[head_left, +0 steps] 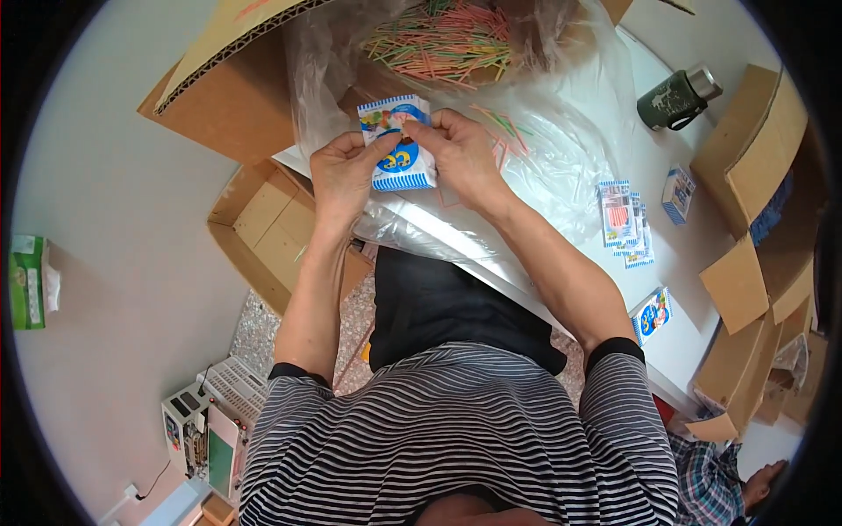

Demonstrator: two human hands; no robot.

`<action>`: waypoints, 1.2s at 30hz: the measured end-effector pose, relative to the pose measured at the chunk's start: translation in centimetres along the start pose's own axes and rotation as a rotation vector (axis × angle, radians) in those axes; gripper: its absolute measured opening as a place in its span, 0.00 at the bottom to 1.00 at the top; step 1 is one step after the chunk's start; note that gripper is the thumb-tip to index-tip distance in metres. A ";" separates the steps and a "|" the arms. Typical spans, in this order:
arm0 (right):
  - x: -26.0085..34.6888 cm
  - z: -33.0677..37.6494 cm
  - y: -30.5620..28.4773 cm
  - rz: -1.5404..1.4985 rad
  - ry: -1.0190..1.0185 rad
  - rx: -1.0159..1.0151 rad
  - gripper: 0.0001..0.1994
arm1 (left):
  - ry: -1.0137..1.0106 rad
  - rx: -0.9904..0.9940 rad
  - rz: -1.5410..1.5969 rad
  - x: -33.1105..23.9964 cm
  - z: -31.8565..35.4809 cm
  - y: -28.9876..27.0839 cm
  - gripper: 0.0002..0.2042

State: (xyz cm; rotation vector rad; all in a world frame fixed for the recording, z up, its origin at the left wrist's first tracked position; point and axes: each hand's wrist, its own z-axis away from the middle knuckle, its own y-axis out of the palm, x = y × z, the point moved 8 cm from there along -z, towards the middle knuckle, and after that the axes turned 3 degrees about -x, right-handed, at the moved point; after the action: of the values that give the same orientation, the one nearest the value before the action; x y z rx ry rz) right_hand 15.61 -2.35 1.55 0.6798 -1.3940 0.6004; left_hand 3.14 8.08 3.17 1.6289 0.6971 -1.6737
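Left hand (pixel 344 174) and right hand (pixel 456 149) both pinch the blue-and-white packet (pixel 399 149), fingers curled.

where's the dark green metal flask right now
In the head view, the dark green metal flask lies on the white table at upper right, beside a cardboard box.

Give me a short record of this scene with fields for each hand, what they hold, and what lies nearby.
left hand: left hand pinches the packet's left edge
right hand: right hand pinches its top right
held item: small blue-and-white striped plastic packet
behind: heap of thin coloured sticks in clear plastic sheeting
table right: filled striped packets, dark green flask
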 end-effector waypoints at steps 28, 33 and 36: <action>6.4 -10.4 -4.5 1.328 -0.753 -0.012 0.13 | 0.043 -0.107 0.099 -0.3 -0.2 -4.2 0.10; 5.8 -13.4 -2.2 1.575 -0.737 0.216 0.13 | 0.015 -0.078 0.085 -0.5 0.2 -3.8 0.11; 6.3 -12.8 -0.1 1.698 -0.770 0.312 0.10 | 0.029 -0.084 0.127 -0.6 0.6 -4.2 0.11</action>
State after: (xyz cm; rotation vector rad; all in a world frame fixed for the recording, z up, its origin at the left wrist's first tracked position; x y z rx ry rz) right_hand 24.88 6.98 7.18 -0.3103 -2.4885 2.0367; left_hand -0.52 10.27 3.40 1.6064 0.6551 -1.5137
